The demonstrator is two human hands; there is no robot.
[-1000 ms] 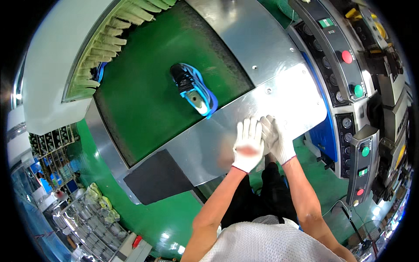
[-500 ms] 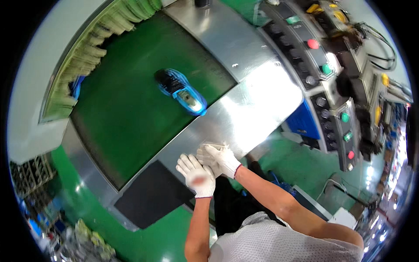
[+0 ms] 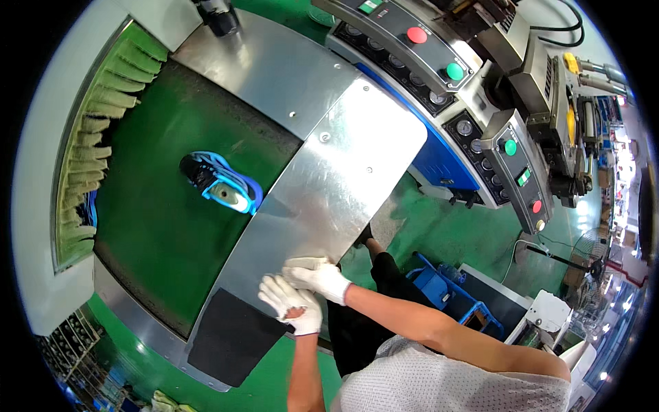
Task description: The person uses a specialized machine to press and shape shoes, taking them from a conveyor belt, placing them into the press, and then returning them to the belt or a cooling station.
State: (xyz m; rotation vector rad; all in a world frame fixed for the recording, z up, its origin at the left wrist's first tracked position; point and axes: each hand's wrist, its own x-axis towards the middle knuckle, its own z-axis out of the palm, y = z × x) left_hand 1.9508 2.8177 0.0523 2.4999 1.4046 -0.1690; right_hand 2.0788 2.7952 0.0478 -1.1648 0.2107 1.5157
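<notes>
My left hand [image 3: 294,305] wears a white knit glove with a worn hole that bares some skin. Its fingers are stretched out, with nothing in them. Beside it, partly overlapping, my right hand [image 3: 318,277] in a similar glove has its fingers extended and holds nothing that I can see. Both are over the near edge of a steel plate [image 3: 288,226]. Beyond that plate, a blue and black shoe [image 3: 218,184] lies on a green conveyor belt [image 3: 154,233], its pale insole showing near the belt's end.
Yellow-green fringe curtains [image 3: 89,158] hang across an opening at left, with a bit of blue behind them. A black mat [image 3: 235,336] lies on the plate's left part. Machines with control panels [image 3: 508,165] stand at right. A blue stool-like item [image 3: 439,288] is on the floor.
The view has swung, so the belt and shoe appear further left and the machines look nearer. My gloved hands stay close together at the plate's near edge.
</notes>
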